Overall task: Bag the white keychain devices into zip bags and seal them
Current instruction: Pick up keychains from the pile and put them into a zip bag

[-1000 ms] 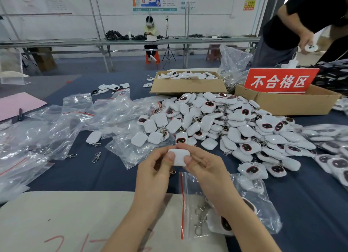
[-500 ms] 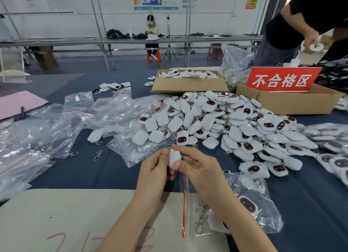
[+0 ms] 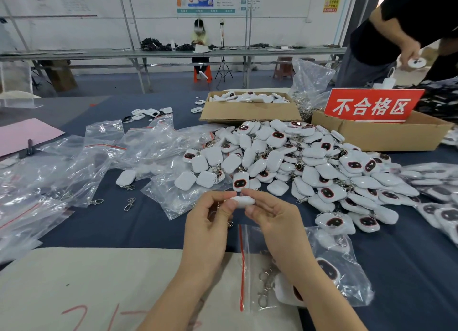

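Note:
Both my hands hold one white keychain device (image 3: 244, 201) above the table. My left hand (image 3: 210, 221) pinches its left end and my right hand (image 3: 272, 219) pinches its right end; its metal clasp hangs under my left fingers. Just behind lies a big pile of white keychain devices (image 3: 309, 162), many with dark red-rimmed faces up. A zip bag (image 3: 342, 264) with a red seal strip lies under my right forearm and holds several devices. Empty zip bags (image 3: 81, 162) are heaped at the left.
Two cardboard boxes stand behind the pile: one (image 3: 250, 111) with devices in it, one (image 3: 386, 135) carrying a red sign. Bagged devices (image 3: 436, 189) lie at the right. A person in black (image 3: 406, 26) stands at the far right. A beige sheet (image 3: 94, 286) covers the near table.
The device in my hands has been turned: flat a second ago, on its edge half a second ago, now lying sideways between my fingertips. My hands stayed in place.

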Demonstrator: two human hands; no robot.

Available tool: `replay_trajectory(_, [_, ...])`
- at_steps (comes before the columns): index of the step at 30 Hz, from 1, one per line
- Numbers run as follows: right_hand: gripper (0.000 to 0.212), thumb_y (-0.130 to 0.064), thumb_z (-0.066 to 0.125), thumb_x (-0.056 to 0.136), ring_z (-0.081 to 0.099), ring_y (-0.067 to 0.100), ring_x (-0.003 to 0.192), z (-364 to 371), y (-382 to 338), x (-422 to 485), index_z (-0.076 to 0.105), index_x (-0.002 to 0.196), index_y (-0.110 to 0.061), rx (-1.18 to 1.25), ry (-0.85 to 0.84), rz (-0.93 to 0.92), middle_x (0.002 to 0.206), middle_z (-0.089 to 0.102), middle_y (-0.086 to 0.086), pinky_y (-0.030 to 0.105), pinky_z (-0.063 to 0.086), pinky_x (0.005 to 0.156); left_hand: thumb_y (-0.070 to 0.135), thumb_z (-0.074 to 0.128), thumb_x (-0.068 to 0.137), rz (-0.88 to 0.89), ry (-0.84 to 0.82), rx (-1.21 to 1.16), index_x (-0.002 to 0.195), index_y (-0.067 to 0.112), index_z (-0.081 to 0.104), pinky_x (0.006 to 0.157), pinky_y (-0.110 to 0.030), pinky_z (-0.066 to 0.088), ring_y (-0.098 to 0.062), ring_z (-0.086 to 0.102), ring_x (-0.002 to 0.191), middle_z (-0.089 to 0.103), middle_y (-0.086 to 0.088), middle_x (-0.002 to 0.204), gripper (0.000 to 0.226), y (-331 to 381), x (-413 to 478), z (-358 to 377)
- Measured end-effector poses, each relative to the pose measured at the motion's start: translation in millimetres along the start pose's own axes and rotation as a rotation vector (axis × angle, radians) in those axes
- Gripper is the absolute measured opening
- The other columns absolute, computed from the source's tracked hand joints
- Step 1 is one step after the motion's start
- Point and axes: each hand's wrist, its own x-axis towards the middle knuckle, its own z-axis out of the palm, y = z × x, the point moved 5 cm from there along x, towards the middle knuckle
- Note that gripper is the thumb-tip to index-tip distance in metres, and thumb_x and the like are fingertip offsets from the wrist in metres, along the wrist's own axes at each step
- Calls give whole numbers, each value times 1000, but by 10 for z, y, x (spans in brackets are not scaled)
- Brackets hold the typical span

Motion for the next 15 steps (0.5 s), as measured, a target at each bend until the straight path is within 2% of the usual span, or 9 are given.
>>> replay_trajectory(4, [42,5,62,92,70,1,102,-33,-91,3,76,99,-34,55,27,-32,100,77,-16,23,53,97,8,61,98,-38,-45,-18,99,35,73,80,-18,52,-19,67,94,75,6,97,30,-15,-12,27])
replay_trajectory(7, [44,5,60,94,69,0,105,-47,-105,-3,76,98,-35,52,34,-50,103,76,-17,22,52,98,7,60,99,-40,-68,-23,100,40,73,84,-20,51,-18,68,97,74,5,100,35,-14,-17,34])
replay_trajectory(9, [42,3,60,94,68,-1,106,-34,-113,-8,76,101,-35,38,24,-56,104,76,-17,24,52,99,9,60,99,-33,-58,-21,102,35,73,82,-16,51,-12,69,96,75,8,100,30,-7,-11,30])
replay_trajectory(12, [38,-2,60,96,67,-1,107,-9,-137,-1,71,109,-36,46,-13,-57,106,75,-18,22,51,101,16,57,102,-29,-4,-31,100,26,71,72,-12,50,-4,66,78,74,12,83,18,9,19,-10])
replay_trajectory(15, [37,-8,58,99,67,-1,106,-112,-197,21,67,111,-41,-5,-9,-84,104,75,-20,20,50,97,24,51,105,-55,31,68,94,21,69,53,-12,42,-4,50,55,57,9,60,21,20,87,-145])
